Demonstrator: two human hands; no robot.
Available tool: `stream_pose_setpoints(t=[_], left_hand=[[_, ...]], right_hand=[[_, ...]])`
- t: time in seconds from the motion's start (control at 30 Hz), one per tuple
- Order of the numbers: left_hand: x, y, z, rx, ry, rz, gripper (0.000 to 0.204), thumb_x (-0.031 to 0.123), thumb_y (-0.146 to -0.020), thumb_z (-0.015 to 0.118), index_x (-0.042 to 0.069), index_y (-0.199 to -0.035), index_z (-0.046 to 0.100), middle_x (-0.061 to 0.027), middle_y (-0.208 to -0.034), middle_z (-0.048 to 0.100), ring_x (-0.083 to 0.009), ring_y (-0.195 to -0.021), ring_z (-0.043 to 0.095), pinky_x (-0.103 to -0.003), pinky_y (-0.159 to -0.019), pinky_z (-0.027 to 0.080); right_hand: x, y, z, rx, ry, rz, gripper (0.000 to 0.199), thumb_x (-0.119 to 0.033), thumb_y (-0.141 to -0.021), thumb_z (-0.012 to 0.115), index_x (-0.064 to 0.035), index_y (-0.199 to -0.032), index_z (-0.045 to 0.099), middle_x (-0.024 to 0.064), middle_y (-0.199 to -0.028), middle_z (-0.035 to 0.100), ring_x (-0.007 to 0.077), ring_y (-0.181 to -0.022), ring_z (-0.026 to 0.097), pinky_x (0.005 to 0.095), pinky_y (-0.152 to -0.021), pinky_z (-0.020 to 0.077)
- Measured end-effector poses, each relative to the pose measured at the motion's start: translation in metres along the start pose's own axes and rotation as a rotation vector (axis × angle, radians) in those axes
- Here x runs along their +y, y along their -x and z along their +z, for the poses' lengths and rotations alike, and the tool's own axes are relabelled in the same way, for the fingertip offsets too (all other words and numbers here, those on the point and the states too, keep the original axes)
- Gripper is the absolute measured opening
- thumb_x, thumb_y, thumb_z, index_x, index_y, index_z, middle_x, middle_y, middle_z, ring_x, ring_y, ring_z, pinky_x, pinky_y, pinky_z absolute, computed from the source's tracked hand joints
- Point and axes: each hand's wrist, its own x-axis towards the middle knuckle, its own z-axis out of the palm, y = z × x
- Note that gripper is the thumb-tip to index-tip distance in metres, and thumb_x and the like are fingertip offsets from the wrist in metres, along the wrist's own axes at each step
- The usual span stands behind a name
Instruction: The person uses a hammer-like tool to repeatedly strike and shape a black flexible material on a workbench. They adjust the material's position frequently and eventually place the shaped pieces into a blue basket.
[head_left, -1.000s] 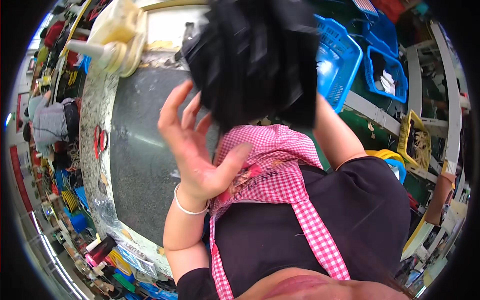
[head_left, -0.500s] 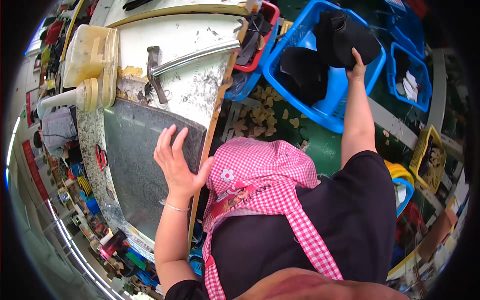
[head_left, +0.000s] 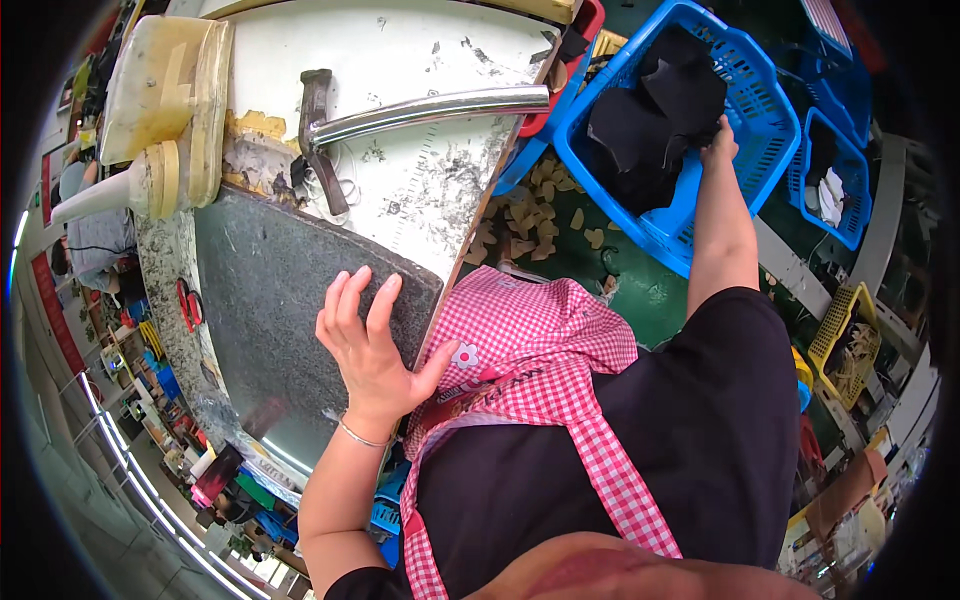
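Observation:
My left hand is open, fingers spread, over the near right edge of a dark flat slab on the workbench. It holds nothing. My right hand reaches into a large blue plastic basket. Its fingers close on the edge of black flat pieces, which look like cut fabric or leather; part of the fingers is hidden by them. More black pieces lie beneath and beside these in the basket.
A hammer with a shiny metal handle lies on the white bench top beyond the slab. Red-handled scissors rest left of it. A yellowed plastic container stands far left. A smaller blue basket and a yellow basket stand right.
My right hand has lowered the black pieces into the blue basket, onto the others there. The view has shifted slightly; my left hand keeps its spread pose over the slab's edge.

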Motion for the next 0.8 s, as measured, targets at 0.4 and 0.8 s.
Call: stream_pose_setpoints(t=[0.4, 0.8], left_hand=[[-0.029, 0.016, 0.003, 0.350, 0.337, 0.046, 0.063, 0.047, -0.081, 0.081, 0.016, -0.133, 0.065, -0.0107, -0.141, 0.061, -0.0330, -0.135, 0.055, -0.051, -0.110, 0.040], [0.054, -0.217, -0.166, 0.554, 0.270, 0.705, 0.028, 0.037, -0.100, 0.060, 0.016, -0.110, 0.076, -0.0050, -0.100, 0.073, -0.0279, -0.102, 0.069, -0.047, -0.090, 0.054]], right_hand=[[0.016, 0.438, -0.009, -0.884, 0.036, -1.201, 0.050, -0.012, -0.105, 0.066, 0.0017, -0.149, 0.047, 0.0165, -0.136, 0.062, 0.0293, -0.121, 0.063, 0.0395, -0.105, 0.0518], [0.090, 0.816, -0.045, -2.236, 0.276, 0.824, 0.055, -0.042, -0.111, 0.050, -0.0078, -0.153, 0.046, 0.0177, -0.151, 0.053, 0.0305, -0.135, 0.057, 0.0507, -0.112, 0.0450]])
